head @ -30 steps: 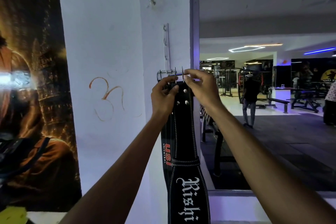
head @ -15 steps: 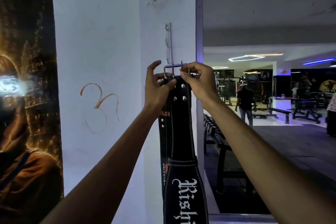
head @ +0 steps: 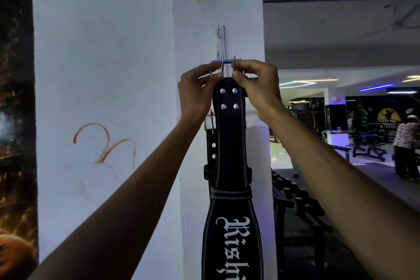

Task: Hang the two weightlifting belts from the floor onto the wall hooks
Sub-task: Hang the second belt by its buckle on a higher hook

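Pinching the metal buckle (head: 228,66) from either side, the left hand (head: 197,91) and right hand (head: 256,85) clamp thumb and fingers on its frame at the top of the black lettered belt (head: 231,166), which hangs down the white pillar (head: 218,7). Just behind it, to the left, a second belt (head: 211,150) hangs against the pillar. Above the buckle, a hook rail (head: 220,38) is fixed to the pillar.

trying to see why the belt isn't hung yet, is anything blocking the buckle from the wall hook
Nothing visible blocks it. Both hands, left hand and right hand, hold the front belt by its buckle just below the wall hook strip. The second belt hangs lower, behind it.
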`<action>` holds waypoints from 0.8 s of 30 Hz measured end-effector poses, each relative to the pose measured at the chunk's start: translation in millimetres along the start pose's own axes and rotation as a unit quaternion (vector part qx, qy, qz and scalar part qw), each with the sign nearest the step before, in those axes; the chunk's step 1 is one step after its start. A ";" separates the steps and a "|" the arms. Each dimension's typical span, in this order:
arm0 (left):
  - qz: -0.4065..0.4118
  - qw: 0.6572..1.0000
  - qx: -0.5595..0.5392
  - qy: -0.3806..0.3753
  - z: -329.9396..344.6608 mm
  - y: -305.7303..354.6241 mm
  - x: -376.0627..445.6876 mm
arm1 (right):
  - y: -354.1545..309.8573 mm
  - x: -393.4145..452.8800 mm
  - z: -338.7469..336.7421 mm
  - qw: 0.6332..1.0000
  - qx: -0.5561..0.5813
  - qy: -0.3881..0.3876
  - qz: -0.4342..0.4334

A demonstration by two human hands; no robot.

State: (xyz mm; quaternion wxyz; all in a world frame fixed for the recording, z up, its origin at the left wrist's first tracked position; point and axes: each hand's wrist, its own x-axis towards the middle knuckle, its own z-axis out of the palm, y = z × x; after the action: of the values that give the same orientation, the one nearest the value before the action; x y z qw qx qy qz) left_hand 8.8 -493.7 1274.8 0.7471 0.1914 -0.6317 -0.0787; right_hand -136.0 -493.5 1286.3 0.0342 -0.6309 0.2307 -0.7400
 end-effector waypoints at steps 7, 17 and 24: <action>-0.004 1.000 0.008 0.019 10.8 -31.1 41.9 | 27.6 38.0 19.1 1.000 -0.003 0.018 0.002; -0.014 0.999 -0.004 0.037 24.7 -42.2 82.0 | 40.4 79.0 32.8 0.999 0.012 0.046 0.016; -0.031 0.998 -0.013 0.057 29.1 -50.1 87.7 | 47.9 81.6 37.5 0.998 0.014 0.049 0.022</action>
State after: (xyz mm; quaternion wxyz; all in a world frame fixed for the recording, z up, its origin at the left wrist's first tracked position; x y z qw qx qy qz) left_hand 3.3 -576.5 1339.4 0.7812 0.2059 -0.5810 -0.0992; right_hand -128.4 -575.2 1346.5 0.0481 -0.5881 0.2356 -0.7722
